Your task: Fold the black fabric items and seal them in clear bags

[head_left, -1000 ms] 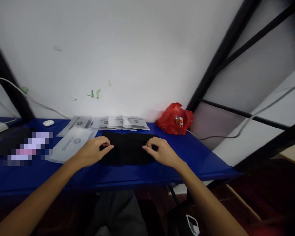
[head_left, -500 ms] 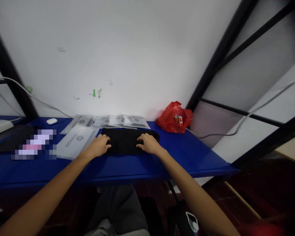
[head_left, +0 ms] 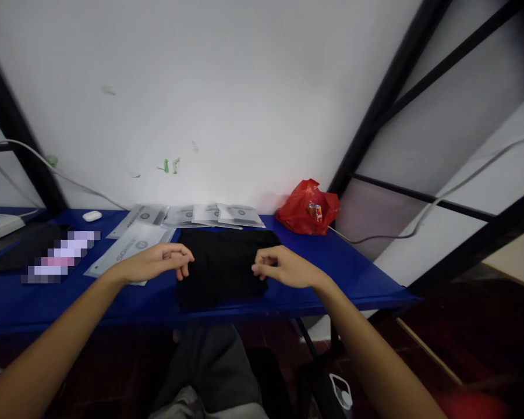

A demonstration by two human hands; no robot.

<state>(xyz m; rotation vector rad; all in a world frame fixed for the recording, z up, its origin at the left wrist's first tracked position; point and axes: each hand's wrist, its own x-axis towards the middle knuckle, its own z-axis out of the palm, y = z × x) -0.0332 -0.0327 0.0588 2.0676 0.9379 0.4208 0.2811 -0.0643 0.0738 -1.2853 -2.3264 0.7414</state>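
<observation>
A black cloth (head_left: 222, 265) lies flat on the blue table (head_left: 358, 276), reaching its near edge. My left hand (head_left: 163, 262) is at the cloth's left edge with fingers curled in a pinch. My right hand (head_left: 283, 266) is at the right edge, fingers curled the same way. Both seem to grip the cloth's sides, just above the table.
White printed packets (head_left: 218, 215) lie along the wall behind the cloth, and a larger one (head_left: 128, 247) sits to its left. A red plastic bag (head_left: 308, 209) stands at the back right. A small white case (head_left: 91, 216) sits far left. Black frame bars (head_left: 375, 116) rise on the right.
The cloth was a narrower band further back with both hands pressed on it. Now it spreads toward me, and my hands have lifted and moved to its sides.
</observation>
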